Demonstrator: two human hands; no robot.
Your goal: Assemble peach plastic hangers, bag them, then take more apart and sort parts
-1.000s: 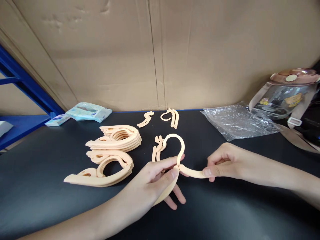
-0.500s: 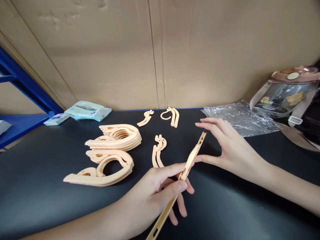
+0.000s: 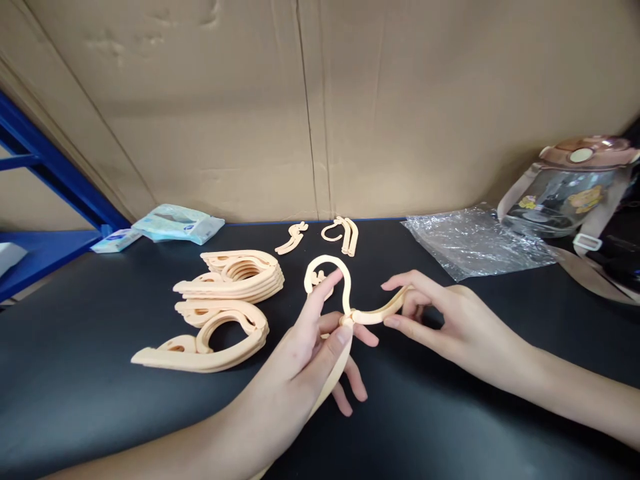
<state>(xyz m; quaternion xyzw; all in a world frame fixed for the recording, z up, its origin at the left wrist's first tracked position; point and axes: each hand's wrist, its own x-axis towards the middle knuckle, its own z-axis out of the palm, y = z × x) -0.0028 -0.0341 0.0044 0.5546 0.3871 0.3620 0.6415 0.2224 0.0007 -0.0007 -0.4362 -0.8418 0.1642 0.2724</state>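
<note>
Thumb and fingers of the left hand are pinched on a peach plastic hanger at its middle joint, the forefinger stretched up along the hook. One arm of the hanger runs down behind this palm. The right hand holds the other arm lightly between thumb and fingertips, the rest of its fingers loosely spread. The hanger is in the air, just above the black table and in front of the person.

It looks light, thin and smooth, and stiff along the flat arms. The joint probably gives, and the slim hook seems the part most likely to snap. The joint and the broad faces of the arms look like the safest places to hold.

To the left, two stacks of the same hangers lie on the table. Loose hooks lie further back. A crumpled plastic bag and a bottle are to the right, and a tissue pack is far left, below the cardboard wall.
</note>
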